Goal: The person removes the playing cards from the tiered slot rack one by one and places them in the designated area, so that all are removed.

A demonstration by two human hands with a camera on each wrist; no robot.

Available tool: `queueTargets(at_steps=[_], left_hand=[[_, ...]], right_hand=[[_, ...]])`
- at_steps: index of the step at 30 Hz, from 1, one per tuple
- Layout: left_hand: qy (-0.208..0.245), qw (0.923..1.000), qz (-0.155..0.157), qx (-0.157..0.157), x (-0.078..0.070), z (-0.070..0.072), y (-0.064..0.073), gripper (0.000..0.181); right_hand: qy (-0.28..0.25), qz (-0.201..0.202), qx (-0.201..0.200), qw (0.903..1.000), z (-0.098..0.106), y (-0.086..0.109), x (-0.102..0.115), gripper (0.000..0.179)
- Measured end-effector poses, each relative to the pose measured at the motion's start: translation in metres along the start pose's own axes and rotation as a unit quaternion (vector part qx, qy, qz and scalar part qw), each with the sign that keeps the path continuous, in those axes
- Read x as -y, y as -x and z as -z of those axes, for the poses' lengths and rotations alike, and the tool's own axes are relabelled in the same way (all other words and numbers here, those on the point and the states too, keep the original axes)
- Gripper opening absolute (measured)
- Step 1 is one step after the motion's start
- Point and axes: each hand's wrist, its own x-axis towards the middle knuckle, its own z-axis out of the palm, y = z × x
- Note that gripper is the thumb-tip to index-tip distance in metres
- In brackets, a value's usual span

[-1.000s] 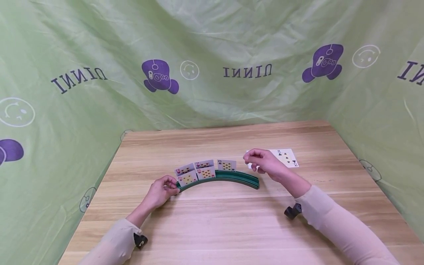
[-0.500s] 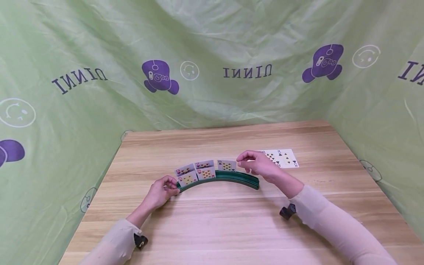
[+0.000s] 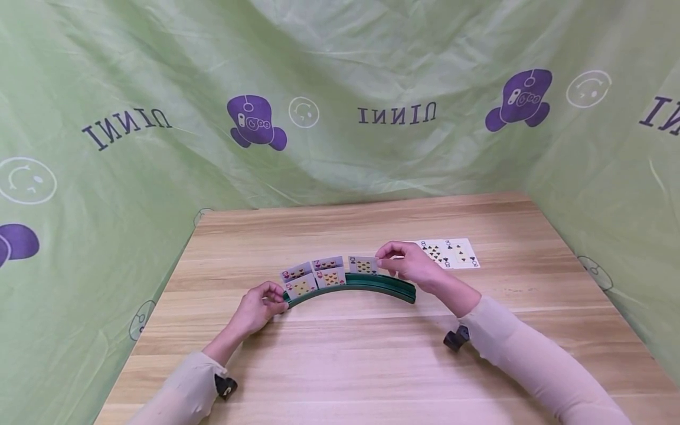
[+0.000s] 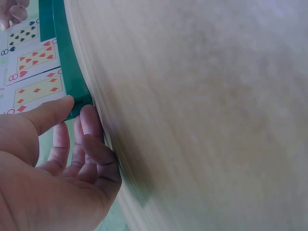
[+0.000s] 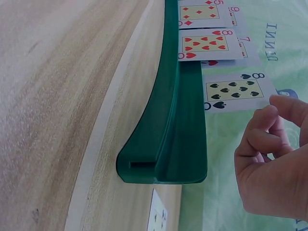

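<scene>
A curved green playing card holder (image 3: 388,286) lies on the table, its left end held by my left hand (image 3: 258,307) with the thumb on top (image 4: 53,113). Two red cards stand in its front slot, a five of diamonds (image 3: 300,287) and an eight of hearts (image 5: 209,44). Behind them are a red nine (image 3: 296,272) and a red seven (image 3: 328,263). Further right in the back slot stands the eight of spades (image 5: 234,91). My right hand (image 3: 411,265) pinches that card's upper right edge between thumb and index finger.
Two black club cards, an eight (image 3: 435,252) and a three (image 3: 461,254), lie face up on the wooden table (image 3: 340,366) behind my right hand. A green printed cloth (image 3: 340,153) hangs around the table's back and sides.
My right hand has moved left, from beside the loose club cards to the edge of the eight of spades, uncovering more of the eight of clubs. My left hand stays on the holder.
</scene>
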Motion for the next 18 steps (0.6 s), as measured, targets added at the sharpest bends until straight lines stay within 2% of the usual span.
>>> queueTargets(at_steps=[13, 18], left_hand=[[0.004, 1.0, -0.003, 0.0, 0.0, 0.0, 0.0, 0.024], [0.0, 1.0, -0.006, 0.002, -0.001, 0.001, 0.0, 0.024]], right_hand=[[-0.004, 0.01, -0.052, 0.9986, 0.012, 0.0, 0.009, 0.021], [-0.012, 0.001, -0.065, 0.9978, 0.019, -0.001, 0.01, 0.022]])
